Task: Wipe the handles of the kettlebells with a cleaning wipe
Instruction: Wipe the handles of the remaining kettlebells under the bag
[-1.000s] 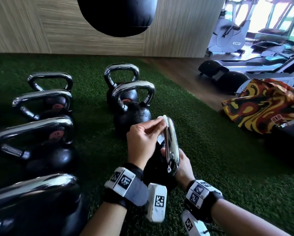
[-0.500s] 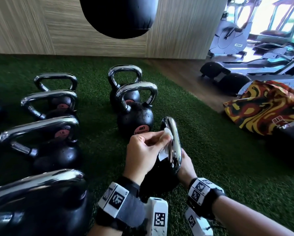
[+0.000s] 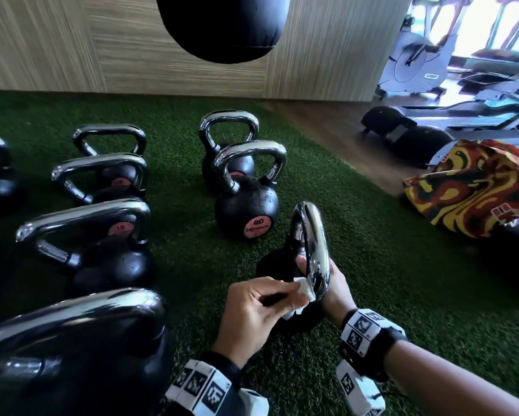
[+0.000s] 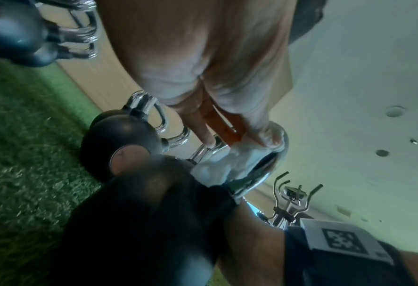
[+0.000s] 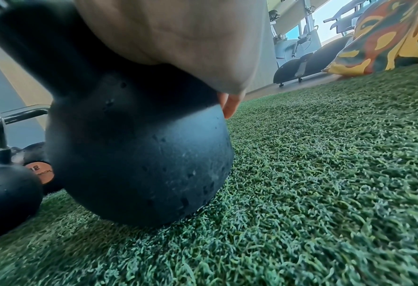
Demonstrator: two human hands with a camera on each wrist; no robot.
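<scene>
At lower centre, the left hand (image 3: 253, 310) pinches a white wipe (image 3: 304, 291) against the kettlebell handle (image 3: 313, 250) while the right hand (image 3: 337, 288) grips that handle's base.

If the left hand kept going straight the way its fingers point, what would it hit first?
The left hand is already pressing the wipe against the chrome handle; beyond that, likely the right hand, though depth is unclear.

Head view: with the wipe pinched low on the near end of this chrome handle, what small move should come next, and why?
Probably slide the wipe back up the handle with the left hand. The wipe touches only the near end, and the right hand braces the kettlebell.
</scene>
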